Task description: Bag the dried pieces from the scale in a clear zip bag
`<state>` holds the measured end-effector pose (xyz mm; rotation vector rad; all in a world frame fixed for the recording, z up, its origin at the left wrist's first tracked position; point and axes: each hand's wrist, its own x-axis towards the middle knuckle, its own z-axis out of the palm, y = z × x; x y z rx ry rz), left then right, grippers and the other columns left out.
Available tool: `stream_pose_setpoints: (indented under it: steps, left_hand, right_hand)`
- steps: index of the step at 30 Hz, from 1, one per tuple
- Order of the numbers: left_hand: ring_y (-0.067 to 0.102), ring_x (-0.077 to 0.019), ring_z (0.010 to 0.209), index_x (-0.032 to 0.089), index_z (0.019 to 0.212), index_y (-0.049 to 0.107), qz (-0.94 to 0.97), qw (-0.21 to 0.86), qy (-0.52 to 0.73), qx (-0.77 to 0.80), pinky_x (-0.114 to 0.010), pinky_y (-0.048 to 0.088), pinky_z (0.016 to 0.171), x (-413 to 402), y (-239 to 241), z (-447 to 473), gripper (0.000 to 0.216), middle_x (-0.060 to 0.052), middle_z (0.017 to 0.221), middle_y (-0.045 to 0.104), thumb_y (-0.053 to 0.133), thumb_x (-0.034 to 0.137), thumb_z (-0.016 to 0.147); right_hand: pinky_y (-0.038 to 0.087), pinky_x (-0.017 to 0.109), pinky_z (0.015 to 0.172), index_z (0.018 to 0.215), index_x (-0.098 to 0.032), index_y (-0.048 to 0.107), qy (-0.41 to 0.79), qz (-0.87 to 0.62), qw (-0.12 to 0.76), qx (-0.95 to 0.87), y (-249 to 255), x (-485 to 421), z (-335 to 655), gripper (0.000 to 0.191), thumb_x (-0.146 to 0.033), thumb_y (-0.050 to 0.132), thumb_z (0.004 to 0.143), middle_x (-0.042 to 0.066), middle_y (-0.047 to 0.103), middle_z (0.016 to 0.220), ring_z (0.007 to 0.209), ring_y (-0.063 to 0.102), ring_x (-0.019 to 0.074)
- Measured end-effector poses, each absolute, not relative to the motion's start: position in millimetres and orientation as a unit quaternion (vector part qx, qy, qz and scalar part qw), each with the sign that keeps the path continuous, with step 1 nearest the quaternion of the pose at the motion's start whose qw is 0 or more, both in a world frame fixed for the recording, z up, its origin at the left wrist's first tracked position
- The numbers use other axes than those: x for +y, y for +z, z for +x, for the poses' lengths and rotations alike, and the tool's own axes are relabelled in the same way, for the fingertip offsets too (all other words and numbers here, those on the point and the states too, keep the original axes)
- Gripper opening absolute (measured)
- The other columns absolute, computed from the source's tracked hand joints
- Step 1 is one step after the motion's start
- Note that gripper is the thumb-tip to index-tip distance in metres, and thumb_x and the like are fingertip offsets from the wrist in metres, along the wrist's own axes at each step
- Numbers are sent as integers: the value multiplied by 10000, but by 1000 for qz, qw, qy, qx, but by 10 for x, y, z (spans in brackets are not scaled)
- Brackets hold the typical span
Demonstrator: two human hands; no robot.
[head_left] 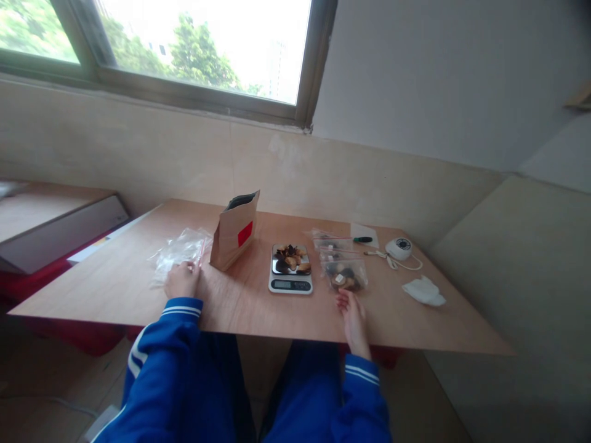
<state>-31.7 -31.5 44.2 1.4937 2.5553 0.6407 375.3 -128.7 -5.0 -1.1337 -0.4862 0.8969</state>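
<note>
At the left, my left hand (181, 280) is closed at the near edge of a pile of clear plastic zip bags (178, 251), its fingers pinching one beside a red strip. My right hand (353, 315) rests near the table's front edge, palm turned inward, fingers loosely curled and holding nothing. Its fingertips are close to a filled zip bag (351, 278) with dark and tan dried pieces and a white label. Between the hands stands a white kitchen scale (290, 286), with dried brown pieces (292, 259) lying on its shiny plate.
An open brown paper pouch (234, 237) with a red label stands left of the scale. More filled zip bags (330, 242) lie behind the nearest one. Further right are a green-and-black pen-like tool (362, 240), a white corded device (398, 248) and a crumpled white tissue (423, 290).
</note>
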Motion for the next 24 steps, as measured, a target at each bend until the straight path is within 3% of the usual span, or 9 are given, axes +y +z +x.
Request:
stream_pose_setpoints:
  steps: [5,12,16,18,21,24]
  left_hand:
    - [642,-320,906,150,970,676,480,86,207,848,-390,490,736,-378,406,-320,291,-154,901,680,471,301,829]
    - [583,-322,1010,106,1102,636,540,12,240,806,-393,471,816,-436,359,-239,394,-204,1108,592,473,350,839]
    - [604,-296,927,127,939,684,535,69,282,794,-390,474,804,-433,364,-304,290,-164,1021,632,448,265,843]
    - [611,-258,851,137,891,679,509,73,329,792,-379,477,815,-482,379,-345,248,-124,936,653,474,264,832]
    - [580,-188,700,125,909,666,416,-1,475,775,-359,488,805,-677,467,-273,243,-85,893,656,508,294,834]
    - [561,-169,683,114,998,649,346,-100,602,713,-326,499,661,-971,660,66,304,-95,963,646,509,352,871]
  right_hand:
    - [464,221,594,776,-160,709,399,-518,722,-226,-37,-1288,3729,354,-480,744,631,26,691,710,654,605,122]
    - [456,253,554,790,-140,695,384,-550,693,-265,-24,-1289,3707,473,-583,716,623,46,691,668,578,593,138]
    - [433,248,498,829,-140,691,383,-561,669,-301,45,-1304,3678,515,-625,680,653,42,686,664,534,565,136]
    - [413,243,477,822,-145,695,378,-568,662,-311,133,-1312,3647,520,-637,674,655,42,684,666,521,551,133]
    - [433,252,510,802,-150,702,365,-561,667,-328,350,-1338,3554,496,-627,676,669,47,685,682,554,564,143]
    - [462,258,570,834,-161,700,377,-520,675,-362,648,-1393,3371,426,-575,649,744,45,690,733,614,585,150]
